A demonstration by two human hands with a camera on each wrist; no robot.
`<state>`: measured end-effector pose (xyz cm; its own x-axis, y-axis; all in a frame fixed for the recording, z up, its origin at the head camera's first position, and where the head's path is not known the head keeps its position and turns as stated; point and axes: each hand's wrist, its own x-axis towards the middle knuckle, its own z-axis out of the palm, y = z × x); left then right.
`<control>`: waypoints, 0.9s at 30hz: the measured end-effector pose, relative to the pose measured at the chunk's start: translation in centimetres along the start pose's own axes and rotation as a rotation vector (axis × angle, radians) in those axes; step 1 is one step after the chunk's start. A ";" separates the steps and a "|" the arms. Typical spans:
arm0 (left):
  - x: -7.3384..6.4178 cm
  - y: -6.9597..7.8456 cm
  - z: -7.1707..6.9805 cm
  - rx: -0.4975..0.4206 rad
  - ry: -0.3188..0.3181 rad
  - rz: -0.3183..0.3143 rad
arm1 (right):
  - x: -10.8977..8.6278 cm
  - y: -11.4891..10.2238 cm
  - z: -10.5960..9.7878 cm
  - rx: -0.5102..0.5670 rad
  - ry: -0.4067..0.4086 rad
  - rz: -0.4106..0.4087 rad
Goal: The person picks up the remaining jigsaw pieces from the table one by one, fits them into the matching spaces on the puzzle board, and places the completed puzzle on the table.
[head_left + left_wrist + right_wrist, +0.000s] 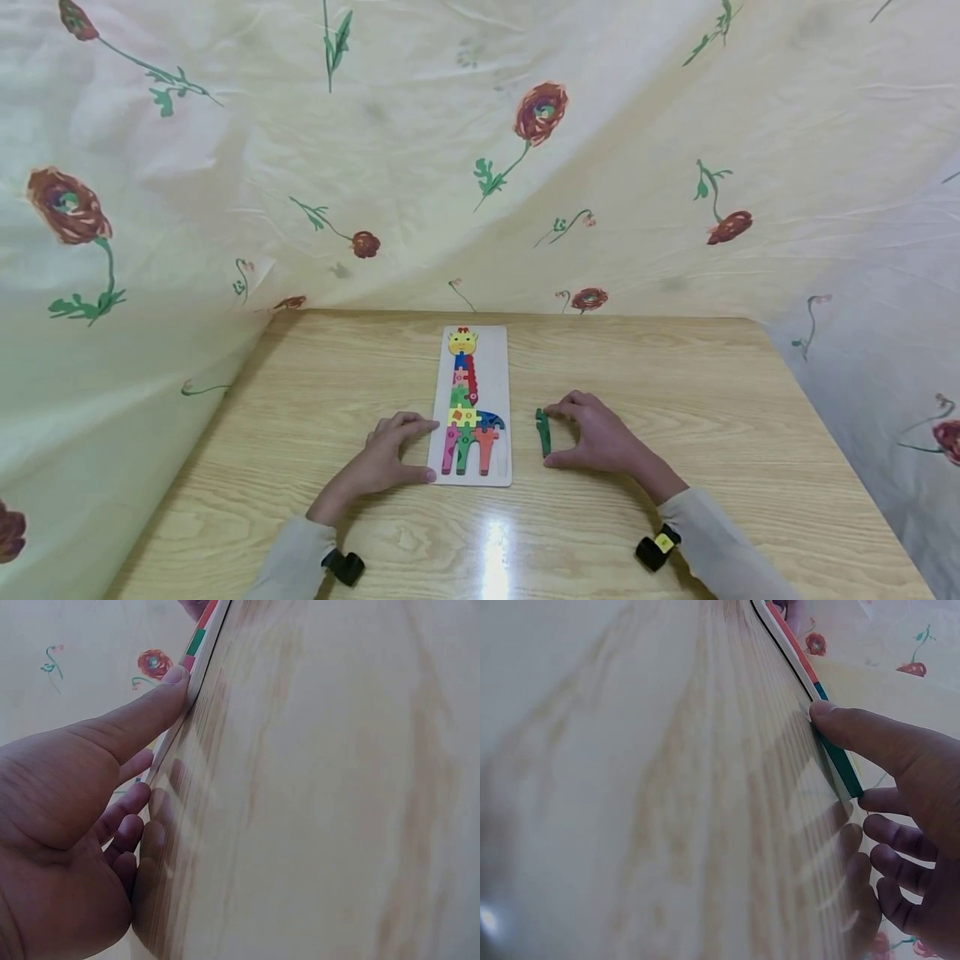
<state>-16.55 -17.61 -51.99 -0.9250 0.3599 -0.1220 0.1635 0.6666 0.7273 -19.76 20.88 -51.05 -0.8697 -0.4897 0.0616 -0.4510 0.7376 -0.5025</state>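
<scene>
A giraffe jigsaw board (491, 358) lies on the table, with yellow, blue, pink, green, red and orange pieces in it. At its lower right shows a bare leg-shaped recess (502, 458). My left hand (386, 454) rests by the board's left edge, thumb and a fingertip touching it, fingers spread and only slightly bent. Right of the board, my right hand (596, 433) pinches a green puzzle piece (543, 433) lengthwise, forefinger at the top end and thumb at the bottom. In the right wrist view the green piece (841, 766) is low against the tabletop.
The wood-grain table (637, 358) extends around the board on all sides. Flower-printed cloth (420, 167) hangs behind the table and along both sides. A dark strap with a small black device (347, 568) sits on the left wrist, and a similar device (651, 553) on the right.
</scene>
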 end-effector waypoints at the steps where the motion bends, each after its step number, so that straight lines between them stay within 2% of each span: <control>1: 0.0 0.0 0.0 -0.001 0.000 0.000 | 0.0 0.0 0.0 0.001 -0.001 0.001; 27: -0.1 -0.4 -0.1 0.005 -0.011 0.005 | -0.1 -0.2 0.1 -0.010 0.018 -0.002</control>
<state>-16.60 -17.96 -52.19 -0.9204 0.3701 -0.1259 0.1695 0.6679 0.7247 -19.58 20.68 -51.03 -0.8723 -0.4826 0.0781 -0.4545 0.7416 -0.4934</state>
